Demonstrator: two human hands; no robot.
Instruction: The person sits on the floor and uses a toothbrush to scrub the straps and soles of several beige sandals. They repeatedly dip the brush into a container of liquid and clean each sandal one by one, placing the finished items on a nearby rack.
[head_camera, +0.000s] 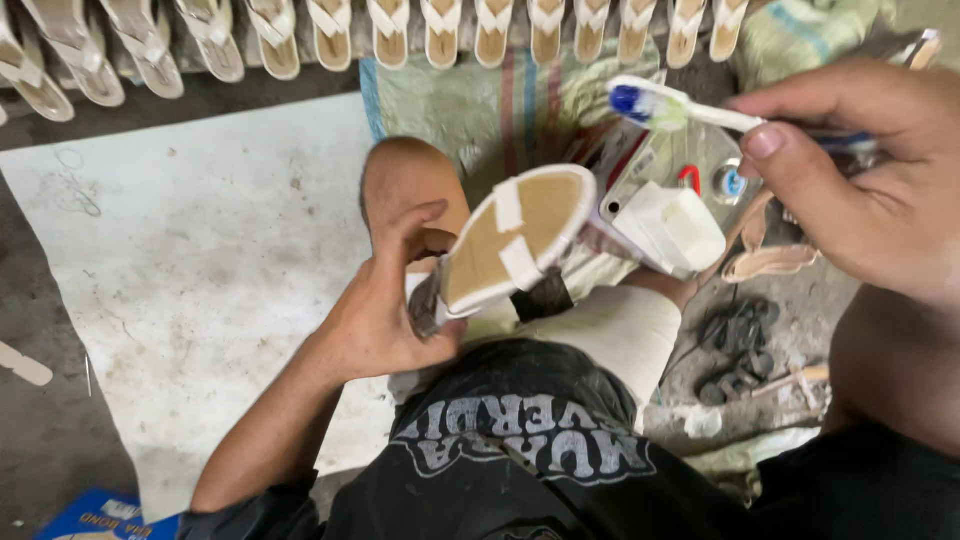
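Observation:
My left hand (385, 305) grips a white sandal (515, 240) by its heel end, sole side up, showing a tan underside with two white strap ends folded onto it. The sandal rests over my bent knee (405, 175). My right hand (860, 175) is raised at the upper right, holding a toothbrush (680, 110) with a white handle and blue-and-white bristles, the head pointing left above the sandal and not touching it.
A row of finished sandals (330, 35) lines the top edge. A white sheet (190, 260) covers the floor on the left. An open white glue container (670, 225) sits on a tin beside the sandal. Loose straps (770, 260) and dark scraps (735, 345) lie to the right.

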